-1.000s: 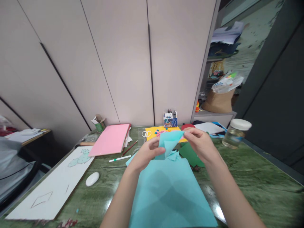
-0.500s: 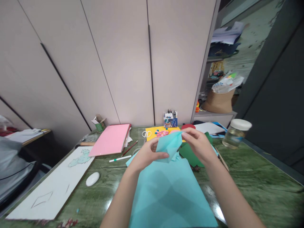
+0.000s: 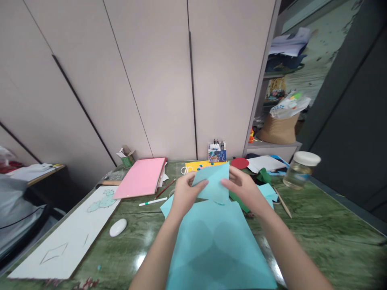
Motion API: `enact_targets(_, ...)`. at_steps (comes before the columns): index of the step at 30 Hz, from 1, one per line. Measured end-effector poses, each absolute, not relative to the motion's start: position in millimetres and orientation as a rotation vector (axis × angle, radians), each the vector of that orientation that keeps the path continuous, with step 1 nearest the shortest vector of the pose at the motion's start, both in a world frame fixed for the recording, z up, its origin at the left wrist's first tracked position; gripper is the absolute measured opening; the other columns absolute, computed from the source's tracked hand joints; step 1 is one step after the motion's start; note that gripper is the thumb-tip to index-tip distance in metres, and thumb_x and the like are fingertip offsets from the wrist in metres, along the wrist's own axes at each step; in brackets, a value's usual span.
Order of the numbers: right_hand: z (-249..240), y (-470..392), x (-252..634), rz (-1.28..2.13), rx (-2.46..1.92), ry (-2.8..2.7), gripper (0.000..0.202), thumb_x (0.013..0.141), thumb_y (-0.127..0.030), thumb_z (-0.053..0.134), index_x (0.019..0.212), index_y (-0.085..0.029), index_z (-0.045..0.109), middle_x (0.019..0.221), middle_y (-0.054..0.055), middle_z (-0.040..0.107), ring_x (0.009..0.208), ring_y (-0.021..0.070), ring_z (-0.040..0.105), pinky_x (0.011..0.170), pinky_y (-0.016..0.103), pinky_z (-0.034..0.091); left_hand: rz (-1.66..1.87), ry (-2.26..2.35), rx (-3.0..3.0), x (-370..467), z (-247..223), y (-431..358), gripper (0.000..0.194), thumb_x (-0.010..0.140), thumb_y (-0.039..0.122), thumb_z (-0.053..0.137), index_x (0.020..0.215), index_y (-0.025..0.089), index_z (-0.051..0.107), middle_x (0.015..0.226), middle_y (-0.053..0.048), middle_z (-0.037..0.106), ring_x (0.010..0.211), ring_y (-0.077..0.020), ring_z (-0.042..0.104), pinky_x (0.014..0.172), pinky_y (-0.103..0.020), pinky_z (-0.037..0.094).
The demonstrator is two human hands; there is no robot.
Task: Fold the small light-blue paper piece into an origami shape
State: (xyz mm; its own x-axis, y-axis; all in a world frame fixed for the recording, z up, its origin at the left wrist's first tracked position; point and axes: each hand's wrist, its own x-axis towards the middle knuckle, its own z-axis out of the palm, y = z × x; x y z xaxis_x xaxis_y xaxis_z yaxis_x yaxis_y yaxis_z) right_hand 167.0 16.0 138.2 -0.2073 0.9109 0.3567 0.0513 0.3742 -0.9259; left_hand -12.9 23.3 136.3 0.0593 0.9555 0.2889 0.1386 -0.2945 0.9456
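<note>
A small piece of turquoise paper (image 3: pixel 213 183) is held up between both hands, above the table. My left hand (image 3: pixel 189 192) pinches its left edge, thumb in front and fingers behind. At its right edge my right hand (image 3: pixel 242 186) grips it the same way, the thumb on the near face. Below the hands lies a large turquoise sheet (image 3: pixel 219 245), stretching toward me. Smaller turquoise scraps (image 3: pixel 267 194) lie to the right, partly behind my right hand. Green paper (image 3: pixel 238 201) shows between the held piece and my right wrist.
Left of the sheet are a white oval object (image 3: pixel 118 228), a marker (image 3: pixel 152 201), a pink folder (image 3: pixel 141 177) and a white board with cactus drawing (image 3: pixel 57 241). Behind are scissors (image 3: pixel 186 170) and a pen box (image 3: pixel 217 152). A lidded jar (image 3: pixel 298 177) stands right, near a wooden stick (image 3: pixel 283 203).
The small turquoise paper has turned and now faces me flatter. My right hand has moved slightly left and down, its thumb now on the paper's face. More scraps show at the right.
</note>
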Motion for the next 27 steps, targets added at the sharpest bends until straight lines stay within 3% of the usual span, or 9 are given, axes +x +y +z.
enact_targets(7, 134, 14, 157, 0.576, -1.083, -1.694, 0.019, 0.080, -0.019, 0.054, 0.098, -0.022, 0.060, 0.100, 0.003, 0.067, 0.090, 0.0203, 0.064, 0.077, 0.031, 0.050, 1.313, 1.120, 1.493, -13, 130, 27, 0.029, 0.068, 0.032, 0.069, 0.089, 0.013, 0.069, 0.095, -0.008, 0.071, 0.086, -0.0233, 0.064, 0.074, -0.030, 0.050)
enact_targets(13, 125, 17, 159, 0.008, -1.115, -1.809, 0.021, 0.084, -0.018, 0.050, 0.100, -0.019, 0.064, 0.097, 0.007, 0.071, 0.087, 0.0222, 0.066, 0.074, 0.032, 0.051, 1.301, 0.867, 1.114, -13, 125, 31, 0.031, 0.072, 0.039, 0.066, 0.083, 0.010, 0.067, 0.084, -0.008, 0.071, 0.077, -0.0205, 0.066, 0.070, -0.029, 0.051)
enact_targets(18, 123, 20, 166, -0.243, -0.840, -1.986, 0.041, 0.085, -0.003, 0.040, 0.115, -0.024, 0.059, 0.112, 0.003, 0.067, 0.103, 0.0165, 0.061, 0.089, 0.031, 0.046, 1.142, 0.626, 0.789, -16, 127, 35, 0.029, 0.082, 0.034, 0.053, 0.092, 0.010, 0.065, 0.088, -0.011, 0.071, 0.082, -0.0209, 0.066, 0.074, -0.031, 0.052)
enact_targets(22, 123, 23, 170, -0.382, -0.808, -2.117, 0.050, 0.082, 0.003, 0.038, 0.120, -0.025, 0.056, 0.126, 0.003, 0.058, 0.110, 0.0180, 0.056, 0.091, 0.036, 0.044, 1.121, 0.579, 0.730, -19, 129, 37, 0.035, 0.090, 0.034, 0.039, 0.105, 0.011, 0.062, 0.096, -0.011, 0.070, 0.089, -0.0214, 0.066, 0.078, -0.033, 0.051)
enact_targets(27, 121, 26, 170, -0.454, -0.833, -2.204, 0.052, 0.080, 0.005, 0.040, 0.119, -0.025, 0.056, 0.130, 0.005, 0.054, 0.111, 0.0197, 0.056, 0.088, 0.038, 0.043, 1.121, 0.550, 0.761, -21, 135, 36, 0.050, 0.089, 0.048, 0.034, 0.106, 0.010, 0.062, 0.095, -0.013, 0.070, 0.089, -0.0236, 0.066, 0.078, -0.034, 0.051)
